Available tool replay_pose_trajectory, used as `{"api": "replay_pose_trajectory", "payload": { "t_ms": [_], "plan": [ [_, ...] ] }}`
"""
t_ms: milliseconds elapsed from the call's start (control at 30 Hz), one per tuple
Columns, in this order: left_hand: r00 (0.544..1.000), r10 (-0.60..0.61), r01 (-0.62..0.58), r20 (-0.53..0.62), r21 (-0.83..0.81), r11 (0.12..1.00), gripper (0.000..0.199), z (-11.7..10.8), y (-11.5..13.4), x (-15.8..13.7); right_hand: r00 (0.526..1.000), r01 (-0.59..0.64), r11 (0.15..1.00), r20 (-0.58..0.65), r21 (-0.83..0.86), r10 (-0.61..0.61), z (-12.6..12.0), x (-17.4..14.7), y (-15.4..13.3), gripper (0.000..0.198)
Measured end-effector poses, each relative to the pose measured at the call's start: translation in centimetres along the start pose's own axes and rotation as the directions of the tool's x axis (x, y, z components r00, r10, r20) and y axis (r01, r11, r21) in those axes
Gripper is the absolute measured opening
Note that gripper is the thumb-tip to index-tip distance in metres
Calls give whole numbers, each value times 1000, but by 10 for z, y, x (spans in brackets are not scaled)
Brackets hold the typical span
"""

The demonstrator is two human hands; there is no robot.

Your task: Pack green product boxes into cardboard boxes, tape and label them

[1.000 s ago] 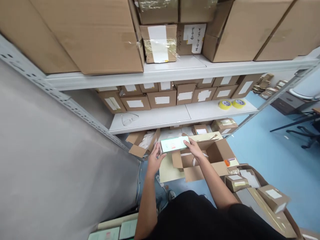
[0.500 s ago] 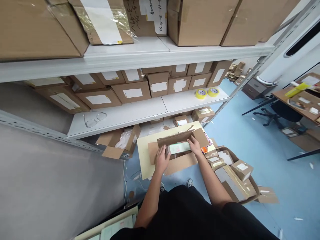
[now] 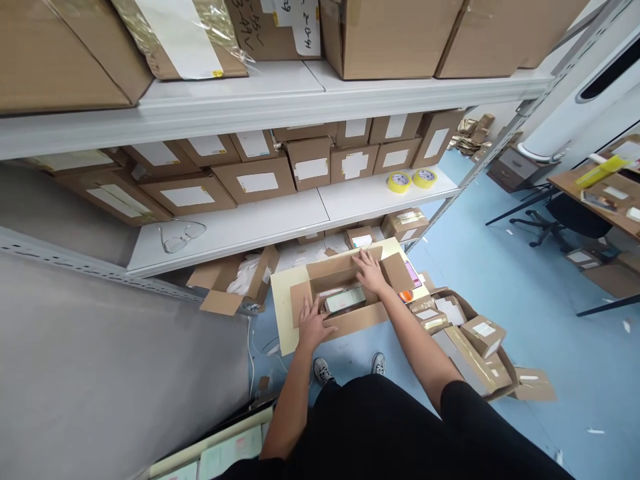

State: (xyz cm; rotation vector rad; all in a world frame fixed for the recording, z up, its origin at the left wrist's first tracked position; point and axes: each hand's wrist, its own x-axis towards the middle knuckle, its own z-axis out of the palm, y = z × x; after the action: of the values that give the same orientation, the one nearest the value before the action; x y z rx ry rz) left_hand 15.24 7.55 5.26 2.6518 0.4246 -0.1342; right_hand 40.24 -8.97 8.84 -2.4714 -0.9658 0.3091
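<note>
An open cardboard box stands on a pale yellow board, its flaps spread outward. Inside it lies a pale green packet, low down and apart from both hands. My left hand rests at the box's left front corner with its fingers spread. Across the box, my right hand reaches over the right part of the opening, fingers apart and near the far wall. Neither hand holds anything. An orange tape roll and a pink-screened phone lie on the board to the right.
Metal shelving stands ahead, loaded with labelled cartons. Two yellow tape rolls and a pair of glasses lie on its middle shelf. At right on the floor, a large carton holds several small boxes. Another open box sits at left.
Both hands have let go of the green packet, which now lies lower in the box. My right hand has moved up and left toward the far wall; my left hand has shifted down and left.
</note>
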Motion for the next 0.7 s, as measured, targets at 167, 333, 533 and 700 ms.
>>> {"api": "replay_pose_trajectory", "payload": {
  "t_ms": [167,333,533,700],
  "plan": [
    [998,42,-43,-56,-26,999,29,14,-2,-8,978,-40,960,187,-278,94,16,36,0,85],
    [989,24,-30,-146,-42,999,21,26,-5,-6,988,-14,925,138,-381,72,41,41,10,51],
    [979,-4,-1,-205,-25,1000,18,30,1,-4,985,72,919,170,-388,-5,44,39,17,42],
    [964,-110,98,-242,-62,993,9,29,25,-18,966,50,953,257,-299,30,30,37,13,29]
  ]
}}
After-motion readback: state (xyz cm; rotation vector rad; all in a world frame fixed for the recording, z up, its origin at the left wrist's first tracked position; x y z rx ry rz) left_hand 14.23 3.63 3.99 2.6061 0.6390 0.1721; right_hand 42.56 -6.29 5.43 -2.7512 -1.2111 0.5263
